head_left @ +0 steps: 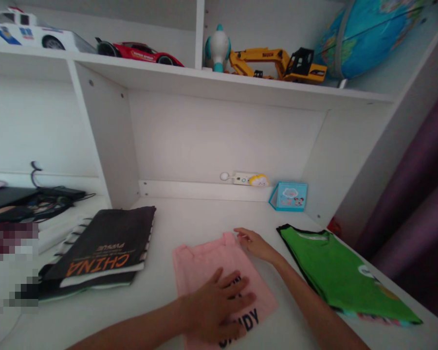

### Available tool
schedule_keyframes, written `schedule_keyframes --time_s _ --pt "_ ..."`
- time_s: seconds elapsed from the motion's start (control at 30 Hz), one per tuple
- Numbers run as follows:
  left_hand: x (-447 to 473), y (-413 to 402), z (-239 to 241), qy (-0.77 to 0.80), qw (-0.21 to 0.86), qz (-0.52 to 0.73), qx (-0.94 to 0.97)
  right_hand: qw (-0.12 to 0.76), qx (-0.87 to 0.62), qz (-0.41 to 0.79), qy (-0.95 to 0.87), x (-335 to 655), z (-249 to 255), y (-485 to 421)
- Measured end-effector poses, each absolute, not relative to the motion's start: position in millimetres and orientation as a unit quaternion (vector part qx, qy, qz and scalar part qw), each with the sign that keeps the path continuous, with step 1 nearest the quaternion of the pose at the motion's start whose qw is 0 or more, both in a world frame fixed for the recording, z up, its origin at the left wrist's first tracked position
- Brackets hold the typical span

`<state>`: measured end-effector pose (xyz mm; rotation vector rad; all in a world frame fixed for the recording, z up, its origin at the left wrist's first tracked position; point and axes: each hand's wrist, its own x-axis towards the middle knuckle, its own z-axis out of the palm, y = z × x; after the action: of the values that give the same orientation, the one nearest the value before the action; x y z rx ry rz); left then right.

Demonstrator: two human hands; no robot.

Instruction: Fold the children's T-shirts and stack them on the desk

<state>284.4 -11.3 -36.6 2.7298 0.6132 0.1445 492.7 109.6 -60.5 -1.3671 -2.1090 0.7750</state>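
- Folded pink shirt (197, 266) on the desk at 6 o'clock, collar toward 12; its near end, partly behind the left arm, runs off the picture.
- Left hand (219, 305) lies on the shirt, its grip wide, palm down, fingers spread. It covers much of the black lettering; "NDY" shows.
- Right hand (254, 244) is at the shirt's upper corner, toward 1 o'clock from the left hand. Its fingers bend slightly; I cannot tell whether this grip pinches cloth.
- At 8 o'clock, a dark folded stack (126, 233) carries upside-down orange letters, "CHINA". Pixel blocks beside it hide whatever is at the left edge.
- At 4 o'clock, a green folded shirt (336, 265) covers most of a multicoloured layer.
- The white desk (153, 316) meets a plain back panel; a small blue calendar (292, 197) stands near 3 o'clock.
- Dark cables (54, 201) tangle at 9 o'clock, hard to separate.
- Overhead shelf: white toy car (32, 34) at 10, red one (138, 51) near 11, yellow excavator (277, 58) at 1, globe (372, 39) at 2, its top cut off.
- Purple curtain (412, 218) at 3 o'clock, in shadow.
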Motion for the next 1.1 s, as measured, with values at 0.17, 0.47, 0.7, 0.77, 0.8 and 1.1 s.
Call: schedule_keyframes --time_s 0.17,0.47,0.7,0.77,0.8,1.1 --pt "275 -16 -33 0.194 0.203 0.048 0.959 0.234 -0.506 0.256 -0.789 468 -65 138" --pt "260 -16 -24 0.261 0.182 0.044 0.947 0.27 -0.495 0.148 -0.812 458 -61 90" --pt "227 15 -49 0.474 0.109 0.026 0.874 0.119 -0.423 0.153 -0.885 435 -74 53" --pt "219 20 -47 0.46 0.121 0.021 0.879 0.131 -0.42 0.162 -0.883 439 -69 55" --pt "214 19 -42 0.462 0.123 0.031 0.878 0.149 -0.424 0.163 -0.879 444 -65 55" --pt "183 -31 -37 0.578 0.323 0.184 0.726 0.166 -0.621 0.254 -0.723 492 -60 22"
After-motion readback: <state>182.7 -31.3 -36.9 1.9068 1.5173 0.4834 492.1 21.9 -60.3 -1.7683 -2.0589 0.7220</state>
